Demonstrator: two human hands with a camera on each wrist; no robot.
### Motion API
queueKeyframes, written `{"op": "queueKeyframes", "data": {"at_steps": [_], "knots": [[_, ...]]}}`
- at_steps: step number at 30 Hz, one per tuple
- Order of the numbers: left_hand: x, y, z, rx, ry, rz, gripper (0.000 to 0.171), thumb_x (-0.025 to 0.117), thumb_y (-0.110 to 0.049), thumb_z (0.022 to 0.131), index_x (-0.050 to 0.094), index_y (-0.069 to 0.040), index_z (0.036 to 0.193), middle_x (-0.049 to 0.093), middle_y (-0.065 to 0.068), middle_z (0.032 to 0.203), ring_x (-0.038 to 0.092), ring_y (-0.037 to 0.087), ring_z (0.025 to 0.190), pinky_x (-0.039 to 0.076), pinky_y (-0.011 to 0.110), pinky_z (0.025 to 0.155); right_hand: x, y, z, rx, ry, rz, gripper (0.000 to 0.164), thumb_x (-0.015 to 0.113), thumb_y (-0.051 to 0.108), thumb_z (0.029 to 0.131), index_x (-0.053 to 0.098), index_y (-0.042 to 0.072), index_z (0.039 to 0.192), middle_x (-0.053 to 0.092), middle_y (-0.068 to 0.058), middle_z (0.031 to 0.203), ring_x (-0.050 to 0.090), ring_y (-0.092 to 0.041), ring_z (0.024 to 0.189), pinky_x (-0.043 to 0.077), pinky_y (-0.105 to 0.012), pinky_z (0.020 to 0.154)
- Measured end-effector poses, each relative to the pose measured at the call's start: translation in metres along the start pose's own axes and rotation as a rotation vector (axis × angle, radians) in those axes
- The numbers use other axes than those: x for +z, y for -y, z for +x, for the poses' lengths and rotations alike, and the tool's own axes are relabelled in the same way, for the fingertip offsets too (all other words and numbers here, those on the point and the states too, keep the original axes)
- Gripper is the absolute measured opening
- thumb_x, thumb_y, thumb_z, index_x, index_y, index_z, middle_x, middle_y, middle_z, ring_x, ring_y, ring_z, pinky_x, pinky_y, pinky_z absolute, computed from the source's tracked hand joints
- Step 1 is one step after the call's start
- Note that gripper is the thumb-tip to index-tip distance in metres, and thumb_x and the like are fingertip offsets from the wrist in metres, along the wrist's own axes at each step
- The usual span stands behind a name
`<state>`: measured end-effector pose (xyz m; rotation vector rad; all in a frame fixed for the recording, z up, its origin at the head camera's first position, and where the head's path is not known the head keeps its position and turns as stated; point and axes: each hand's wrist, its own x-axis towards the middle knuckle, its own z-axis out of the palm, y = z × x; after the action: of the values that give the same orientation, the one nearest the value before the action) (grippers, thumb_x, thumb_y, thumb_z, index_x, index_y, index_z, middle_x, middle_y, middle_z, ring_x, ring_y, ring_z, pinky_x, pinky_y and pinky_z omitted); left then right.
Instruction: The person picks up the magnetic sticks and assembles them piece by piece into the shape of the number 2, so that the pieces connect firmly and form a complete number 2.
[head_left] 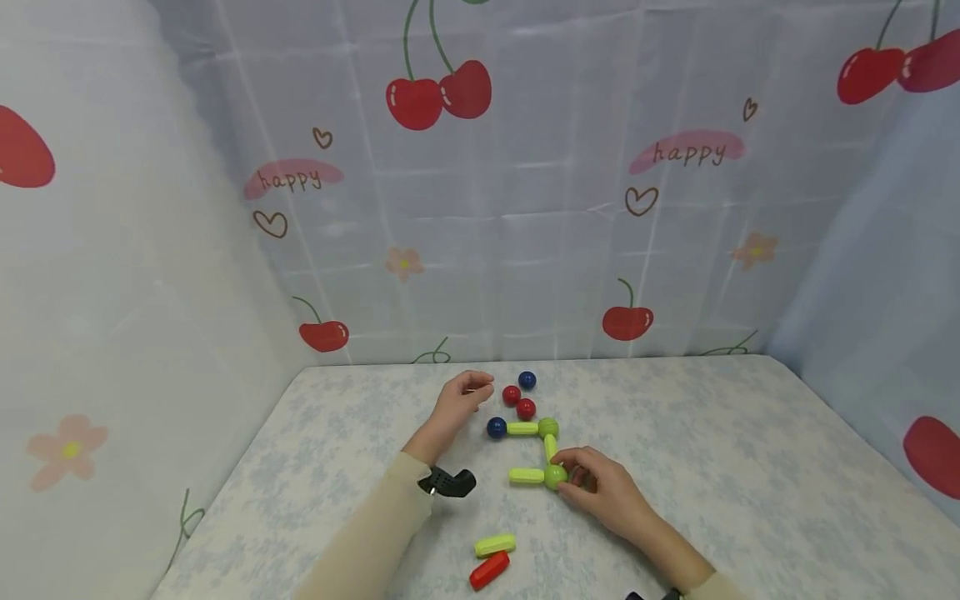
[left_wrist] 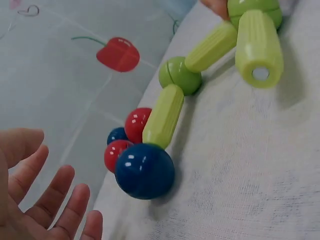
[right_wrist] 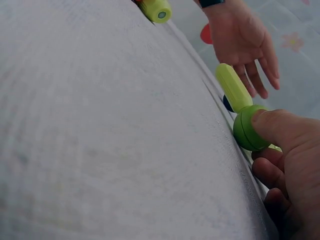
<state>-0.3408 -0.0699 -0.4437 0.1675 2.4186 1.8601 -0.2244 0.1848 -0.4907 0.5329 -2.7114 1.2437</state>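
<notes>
A chain of magnetic building pieces lies on the table in the head view: a blue ball (head_left: 497, 428), a yellow-green rod (head_left: 522, 428), a green ball (head_left: 548, 428), a second rod, a nearer green ball (head_left: 555, 477) and another rod (head_left: 527, 476) pointing left. My right hand (head_left: 606, 492) pinches the nearer green ball between thumb and fingers, as the right wrist view also shows. My left hand (head_left: 459, 404) is raised beside the blue ball, fingers loosely bent and holding nothing. In the left wrist view a metal disc (left_wrist: 260, 73) shows on the free rod's end.
Beyond the chain sit two red balls (head_left: 527, 409) and another blue ball (head_left: 527, 380). Close to me lie a loose yellow-green rod (head_left: 495, 546) and a red rod (head_left: 490, 571). A cherry-patterned curtain (head_left: 517, 275) stands behind the table (head_left: 750, 467).
</notes>
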Motion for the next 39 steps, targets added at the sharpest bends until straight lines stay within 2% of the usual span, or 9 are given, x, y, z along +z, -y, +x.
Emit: {"op": "queueKeyframes", "data": {"at_steps": [5,8,11,22,30,39], "knots": [[0.001,0.012,0.017,-0.080,0.048,-0.035,0.041,0.062,-0.029,0.100,0.056,-0.016,0.138,0.057,0.007,0.139,0.052,0.028,0.130,0.038,0.054,0.112,0.001,-0.001,0.000,0.004,0.004,0.019,0.032,0.078,0.022,0.087,0.066,0.025,0.117,0.063,0.006,0.097,0.056,0.000,0.077,0.048,-0.021,0.064],[0.003,0.016,0.023,-0.087,0.114,-0.049,0.044,0.060,-0.028,0.100,0.053,-0.020,0.142,0.053,0.007,0.145,0.045,0.030,0.138,0.028,0.059,0.117,0.001,-0.001,0.000,-0.001,0.000,0.019,0.032,0.078,0.022,0.087,0.066,0.025,0.116,0.063,0.007,0.096,0.055,0.000,0.077,0.048,-0.021,0.064],[0.006,0.019,0.026,-0.086,0.173,-0.043,0.046,0.059,-0.028,0.101,0.050,-0.022,0.145,0.048,0.008,0.151,0.039,0.033,0.144,0.022,0.060,0.120,0.001,-0.001,0.000,-0.006,-0.004,0.014,0.032,0.078,0.023,0.087,0.066,0.026,0.116,0.063,0.007,0.096,0.055,0.000,0.077,0.048,-0.021,0.063],[0.016,0.024,0.033,-0.116,0.230,0.051,0.040,0.059,-0.026,0.101,0.057,-0.031,0.140,0.049,0.004,0.151,0.038,0.033,0.146,0.022,0.057,0.121,0.001,0.000,0.001,-0.003,-0.005,-0.008,0.032,0.078,0.023,0.087,0.066,0.026,0.117,0.063,0.007,0.097,0.055,0.001,0.077,0.048,-0.021,0.064],[0.017,0.027,0.034,-0.082,0.196,0.050,0.037,0.065,-0.021,0.097,0.060,-0.023,0.134,0.060,0.005,0.137,0.051,0.027,0.132,0.033,0.051,0.116,0.001,0.000,0.000,-0.018,-0.003,-0.003,0.032,0.078,0.023,0.087,0.066,0.025,0.117,0.064,0.007,0.098,0.055,0.001,0.076,0.049,-0.021,0.064],[0.025,0.029,0.034,-0.076,0.066,0.092,0.026,0.069,-0.011,0.093,0.063,-0.017,0.117,0.064,0.007,0.128,0.058,0.025,0.119,0.045,0.046,0.107,0.002,-0.001,-0.001,-0.017,-0.007,0.002,0.032,0.077,0.022,0.088,0.066,0.024,0.118,0.064,0.006,0.099,0.055,0.001,0.077,0.049,-0.021,0.065]]}}
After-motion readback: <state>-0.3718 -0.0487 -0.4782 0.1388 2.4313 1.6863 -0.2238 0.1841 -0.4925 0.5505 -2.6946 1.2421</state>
